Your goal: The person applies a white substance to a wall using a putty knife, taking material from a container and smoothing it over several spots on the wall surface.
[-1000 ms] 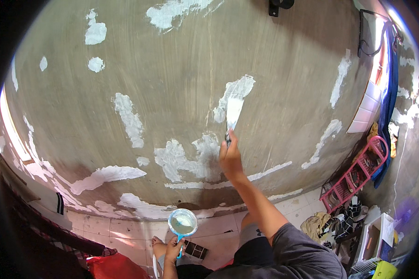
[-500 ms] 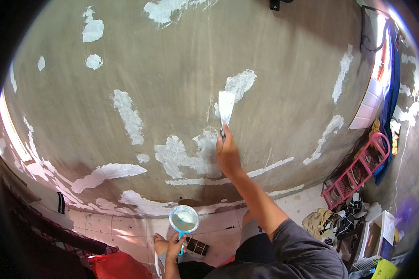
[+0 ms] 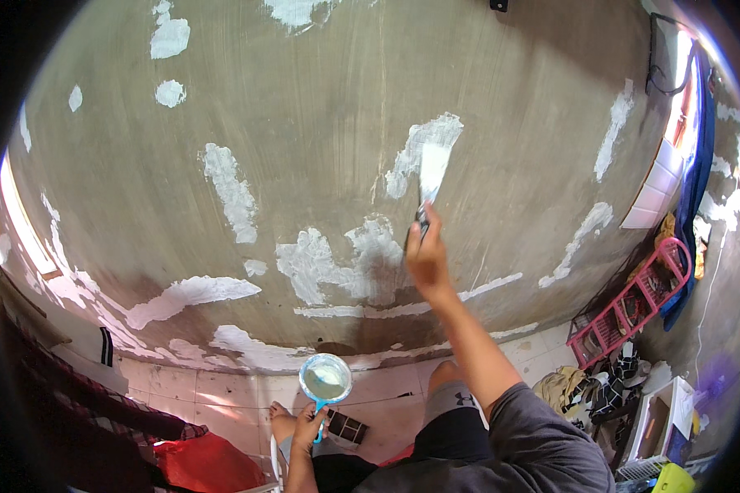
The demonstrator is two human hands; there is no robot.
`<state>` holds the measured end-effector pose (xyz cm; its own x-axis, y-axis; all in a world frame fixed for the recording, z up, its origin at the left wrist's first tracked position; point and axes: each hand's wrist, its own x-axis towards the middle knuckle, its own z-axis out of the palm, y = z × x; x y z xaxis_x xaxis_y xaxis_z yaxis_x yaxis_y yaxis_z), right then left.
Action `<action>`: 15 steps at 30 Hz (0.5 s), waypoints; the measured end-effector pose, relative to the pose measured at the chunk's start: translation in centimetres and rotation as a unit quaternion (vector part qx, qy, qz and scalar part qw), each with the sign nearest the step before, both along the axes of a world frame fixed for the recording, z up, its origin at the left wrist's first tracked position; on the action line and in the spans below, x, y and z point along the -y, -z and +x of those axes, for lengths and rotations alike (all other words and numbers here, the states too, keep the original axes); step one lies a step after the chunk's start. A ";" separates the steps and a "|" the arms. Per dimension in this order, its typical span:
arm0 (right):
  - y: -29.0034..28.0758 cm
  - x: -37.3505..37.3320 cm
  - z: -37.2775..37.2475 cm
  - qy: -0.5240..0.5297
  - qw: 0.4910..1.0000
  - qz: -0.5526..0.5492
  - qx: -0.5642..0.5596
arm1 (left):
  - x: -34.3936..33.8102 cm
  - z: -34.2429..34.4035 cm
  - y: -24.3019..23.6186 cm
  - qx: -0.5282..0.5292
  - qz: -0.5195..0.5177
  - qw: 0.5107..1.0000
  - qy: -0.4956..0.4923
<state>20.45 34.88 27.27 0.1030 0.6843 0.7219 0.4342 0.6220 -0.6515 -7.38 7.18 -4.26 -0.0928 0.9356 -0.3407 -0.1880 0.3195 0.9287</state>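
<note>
My right hand is closed round the dark handle of a putty knife. Its wide blade lies against the grey-brown wall, over the right part of a white filler patch. Low in front of me, my left hand grips the blue handle of a small round pan. Pale filler coats the inside of this pan. Below the knife, a larger white patch spreads on the wall, apart from the blade.
A pink shelf rack leans at the right, near a blue curtain. Clothes and bags pile up beside a white drawer unit. A red bag lies at lower left. Pale floor tiles run along the wall's foot.
My right hand has moved the putty knife right and slightly down. The filler patch now extends further left and down, where the blade was. My left hand with the pan has stayed nearly still.
</note>
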 end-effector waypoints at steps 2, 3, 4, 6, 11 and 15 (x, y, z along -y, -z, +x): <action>4.6 0.1 -0.9 -0.004 0.997 0.064 0.044 | -0.1 0.2 0.0 0.006 -0.003 1.000 0.002; 6.0 0.5 -1.3 -0.006 0.993 0.096 0.064 | -0.2 0.3 0.0 0.007 0.000 1.000 0.007; 6.4 1.3 -1.8 -0.004 0.993 0.101 0.068 | 0.0 0.2 0.0 0.005 0.002 1.000 0.011; 6.6 2.5 -2.6 0.000 0.991 0.112 0.076 | 0.2 -0.1 -0.1 0.001 0.008 1.000 0.022; 4.2 0.6 -3.1 0.046 0.994 0.055 0.080 | 0.8 -0.2 0.0 -0.016 -0.005 1.000 0.013; 6.5 0.1 -3.8 0.042 0.993 -0.037 0.106 | 0.3 -0.2 0.5 -0.014 -0.006 1.000 0.004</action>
<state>16.61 34.81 20.72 0.0135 0.7312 0.6820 0.6144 0.5320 -0.5826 -7.61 6.93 -4.72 -0.0941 0.9324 -0.3491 -0.1601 0.3319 0.9296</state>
